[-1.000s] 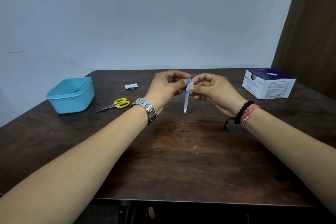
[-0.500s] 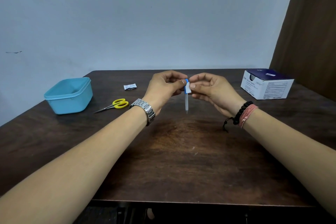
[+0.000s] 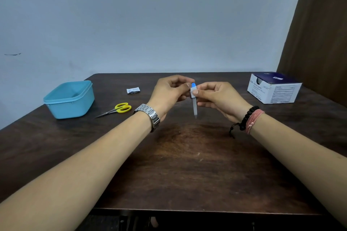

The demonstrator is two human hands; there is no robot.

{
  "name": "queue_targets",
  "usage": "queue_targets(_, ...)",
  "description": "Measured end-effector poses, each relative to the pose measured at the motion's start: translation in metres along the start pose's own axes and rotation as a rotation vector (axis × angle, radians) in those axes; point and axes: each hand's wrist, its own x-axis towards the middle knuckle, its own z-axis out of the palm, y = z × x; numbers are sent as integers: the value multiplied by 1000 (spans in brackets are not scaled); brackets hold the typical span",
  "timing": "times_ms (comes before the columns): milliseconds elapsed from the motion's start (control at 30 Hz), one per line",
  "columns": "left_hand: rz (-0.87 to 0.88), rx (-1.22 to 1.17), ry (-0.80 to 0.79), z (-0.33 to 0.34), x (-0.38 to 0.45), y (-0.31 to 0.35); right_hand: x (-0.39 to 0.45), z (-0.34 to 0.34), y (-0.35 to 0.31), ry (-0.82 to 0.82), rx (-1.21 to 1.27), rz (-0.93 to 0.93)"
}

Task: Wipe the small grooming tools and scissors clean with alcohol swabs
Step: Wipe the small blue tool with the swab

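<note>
Wiping slim blue-handled metal nail file (image 3: 194, 108) held above worktop (image 3: 187, 165): left hand (image 3: 169, 92) pinches handle, right hand (image 3: 219, 97) pinches white swab (image 3: 193, 93) round blade; keep firm pressure, stroke toward tip w/ steady pull

Pale blue wall (image 3: 150, 20), dark wooden table (image 3: 187, 165)
</note>
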Motion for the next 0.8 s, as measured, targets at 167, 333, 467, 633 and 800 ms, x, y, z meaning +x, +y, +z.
queue_targets(167, -48, -21, -139, 3, -2, -4, 2, -4, -5, 73, 184, 36)
queue_targets(333, -19, 98, -163, 8, -4, -7, 3, -6, -6, 100, 220, 54)
queue_targets(467, 14, 123, -122, 6, -1, -9, 4, -6, -6, 96, 183, 44)
queue_targets(633, 61, 149, -88, 5, 2, -11, 2, -4, -4, 69, 103, 54)
queue_targets(800, 75, 199, -101, 5, 2, -12, 2, -3, -4, 110, 104, 42)
